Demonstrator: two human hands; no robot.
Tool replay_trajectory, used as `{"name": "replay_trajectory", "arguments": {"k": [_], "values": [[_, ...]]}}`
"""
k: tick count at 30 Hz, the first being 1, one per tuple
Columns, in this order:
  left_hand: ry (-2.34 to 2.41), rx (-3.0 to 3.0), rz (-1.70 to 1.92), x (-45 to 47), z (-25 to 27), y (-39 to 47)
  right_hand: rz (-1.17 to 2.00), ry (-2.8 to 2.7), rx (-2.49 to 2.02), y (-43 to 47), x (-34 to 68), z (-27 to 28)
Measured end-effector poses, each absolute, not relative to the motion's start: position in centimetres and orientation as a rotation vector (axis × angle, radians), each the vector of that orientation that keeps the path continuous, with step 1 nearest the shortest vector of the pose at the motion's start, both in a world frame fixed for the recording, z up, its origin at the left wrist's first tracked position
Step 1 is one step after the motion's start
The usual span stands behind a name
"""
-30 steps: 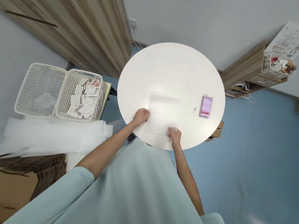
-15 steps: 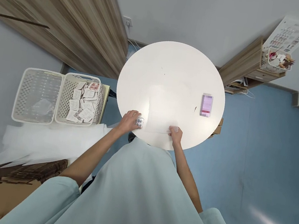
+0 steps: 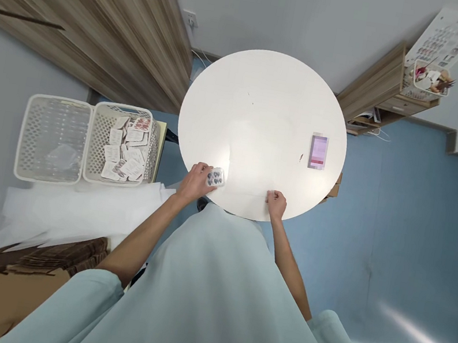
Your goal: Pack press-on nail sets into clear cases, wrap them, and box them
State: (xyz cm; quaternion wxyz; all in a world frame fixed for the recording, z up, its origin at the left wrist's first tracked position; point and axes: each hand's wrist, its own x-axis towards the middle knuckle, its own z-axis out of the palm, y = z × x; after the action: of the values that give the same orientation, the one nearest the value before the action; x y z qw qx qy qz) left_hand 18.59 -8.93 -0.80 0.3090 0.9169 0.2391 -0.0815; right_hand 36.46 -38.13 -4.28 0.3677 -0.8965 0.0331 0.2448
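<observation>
White oval table (image 3: 265, 84) in our head view, both our hands at its near side.
Our left hand (image 3: 195, 182) grips a small clear pack (image 3: 216, 177) near the table's left front edge; rows of dark shapes show, too small to identify, its left side covered by fingers. Our right hand (image 3: 277, 204) has its fingers drawn close; we cannot tell whether they pinch the faint sheet (image 3: 249, 181), nearly lost against white.

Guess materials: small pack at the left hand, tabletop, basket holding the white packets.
Small pack: probably clear, glossy plastic; dark shapes show through it.
Tabletop: smooth white, perhaps laminate, with soft glare; the core is hidden.
Basket: likely off-white moulded plastic, matte-looking; regular holes pierce its wall.
</observation>
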Motion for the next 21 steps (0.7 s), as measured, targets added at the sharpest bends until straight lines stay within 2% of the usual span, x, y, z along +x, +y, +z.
{"name": "replay_trajectory", "arguments": {"k": [6,11,21], "values": [[0.5,2.388,-0.131,22.7,0.3,-12.0,0.564,0.064,-2.416,-38.4,36.3,-4.4],[0.411,2.449,-0.181,25.8,-0.9,-14.8,0.58,0.052,-2.392,-39.2,36.4,-4.4],[0.422,2.468,-0.277,26.0,-3.3,-15.9,0.681,0.046,-2.222,-39.0,36.5,-4.5]]}}
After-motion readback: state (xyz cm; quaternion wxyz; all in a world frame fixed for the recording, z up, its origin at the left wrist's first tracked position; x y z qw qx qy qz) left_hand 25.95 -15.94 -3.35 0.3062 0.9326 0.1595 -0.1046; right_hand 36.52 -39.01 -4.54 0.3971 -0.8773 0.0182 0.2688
